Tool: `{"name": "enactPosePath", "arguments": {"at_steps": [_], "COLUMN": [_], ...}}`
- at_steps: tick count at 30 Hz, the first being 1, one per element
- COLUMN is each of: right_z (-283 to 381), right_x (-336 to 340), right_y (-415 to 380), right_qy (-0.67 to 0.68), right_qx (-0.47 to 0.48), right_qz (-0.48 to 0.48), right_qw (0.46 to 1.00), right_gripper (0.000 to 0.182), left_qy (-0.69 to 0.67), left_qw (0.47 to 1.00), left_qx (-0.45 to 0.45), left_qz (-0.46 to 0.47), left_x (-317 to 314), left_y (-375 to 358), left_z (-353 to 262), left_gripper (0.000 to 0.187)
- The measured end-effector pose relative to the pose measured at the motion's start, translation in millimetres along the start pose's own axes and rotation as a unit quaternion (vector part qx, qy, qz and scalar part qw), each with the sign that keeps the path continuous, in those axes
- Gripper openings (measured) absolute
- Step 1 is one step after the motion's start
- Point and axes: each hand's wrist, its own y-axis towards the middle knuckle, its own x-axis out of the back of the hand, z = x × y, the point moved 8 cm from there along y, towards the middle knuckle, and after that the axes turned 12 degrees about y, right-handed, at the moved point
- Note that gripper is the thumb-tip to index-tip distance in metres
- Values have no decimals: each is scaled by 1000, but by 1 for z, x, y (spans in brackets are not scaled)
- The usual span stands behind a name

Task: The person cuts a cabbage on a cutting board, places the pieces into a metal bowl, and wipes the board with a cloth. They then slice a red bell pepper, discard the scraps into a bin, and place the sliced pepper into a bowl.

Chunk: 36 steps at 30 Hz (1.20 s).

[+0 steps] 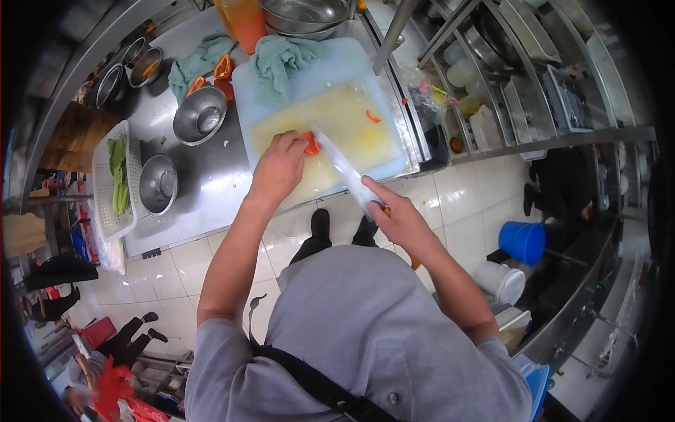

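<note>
My left hand [279, 166] has its fingers curled and pressed on a piece of red pepper [310, 143] on the cutting board [330, 109]. In my right hand [399, 216] is a kitchen knife [342, 166], its handle wrapped by the fingers. The wide blade points away from me, its tip just right of the pepper piece. A thin red pepper strip [373, 117] lies apart on the board's right side. Behind my left hand, a crumpled green cloth [278, 63] rests on the board's far left part.
Left of the board are metal bowls [200, 116], cut red peppers [223, 67] and a white basket [105, 204] with green vegetables [118, 172]. An orange container [246, 28] stands at the back. Shelving [492, 84] is at right, a blue bucket [522, 243] on the floor. Other people are nearby.
</note>
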Motion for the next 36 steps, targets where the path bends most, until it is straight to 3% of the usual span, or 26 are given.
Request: {"name": "enactPosePath", "arguments": {"at_steps": [2,6,9,11,18,24,27,30,32,33,35,36], "right_z": [5,5,-2,8,27,22,17,9,7,8,1,2], "right_x": [-7,-8,-6,-9,-14,-11,-3,8,20,24,31,32], "right_y": [4,6,6,1,2,5,1,-7,-10,-12,-18,-21], "right_qy": [1,-22,-45,-59,-128,-151,-125,-94,-56,-54,-8,-4], "right_qx": [-65,-73,-53,14,39,58,13,-3,41,42,-36,-37], "right_qz": [24,29,15,16,36,32,1,-31,-85,-87,-102,-104], "right_qw": [998,997,997,998,990,986,992,995,994,994,994,994], "right_gripper": [53,53,52,51,52,53,50,49,48,48,50,50], "left_qy": [7,44,75,80,62,44,-52,-68,-74,-73,30,32], "left_qw": [1000,998,995,993,994,997,998,997,990,990,972,971], "left_qx": [-10,-28,-51,-66,-66,-55,-7,-1,-37,-40,-24,-27], "left_qz": [26,33,52,61,65,42,38,-28,116,117,231,234], "left_x": [-3,-10,-14,-15,-13,-8,-6,7,-9,-11,-34,-36], "left_y": [-1,-8,-11,-14,-14,-4,12,37,47,51,49,48], "left_z": [0,2,0,-1,2,-6,-1,6,1,1,4,0], "left_gripper": [22,22,24,27,28,23,20,21,17,17,16,16]}}
